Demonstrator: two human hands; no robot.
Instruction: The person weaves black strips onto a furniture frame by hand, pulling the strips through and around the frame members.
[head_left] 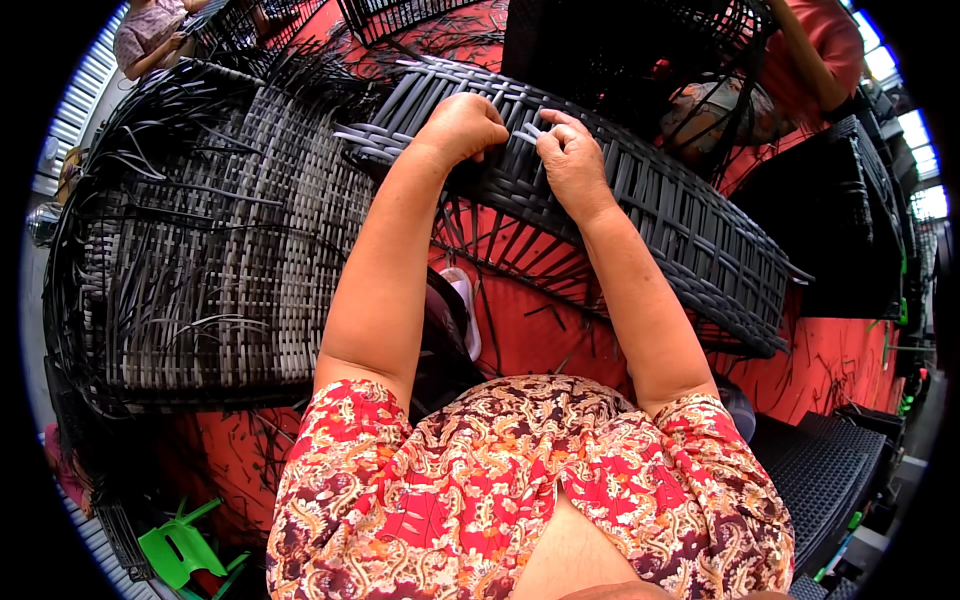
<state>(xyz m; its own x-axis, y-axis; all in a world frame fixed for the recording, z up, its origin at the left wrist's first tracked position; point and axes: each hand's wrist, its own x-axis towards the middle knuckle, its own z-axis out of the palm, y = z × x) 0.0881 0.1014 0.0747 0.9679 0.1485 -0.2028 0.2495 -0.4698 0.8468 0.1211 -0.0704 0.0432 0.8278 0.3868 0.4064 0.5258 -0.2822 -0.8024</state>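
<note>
A long woven piece of dark grey wicker strips (650, 185) lies slantwise in front of me, its braided border along the far edge. Over its far left part, my left hand (465, 127) is closed in a fist with the fingers curled down; what they grip is hidden. Just to the right, my right hand (574, 165) pinches the pale end of a wicker strip (533, 131) between thumb and fingers, the index finger bent above it. Between the hands, the strips of the border run close to my knuckles.
A large black-and-grey woven panel (220, 230) with loose strands stands at left. Strip scraps litter the red floor (540, 340). A green plastic stool (185, 550) is at lower left. Black woven furniture (820, 220) stands at right. Another person in a red shirt (820, 50) works at upper right.
</note>
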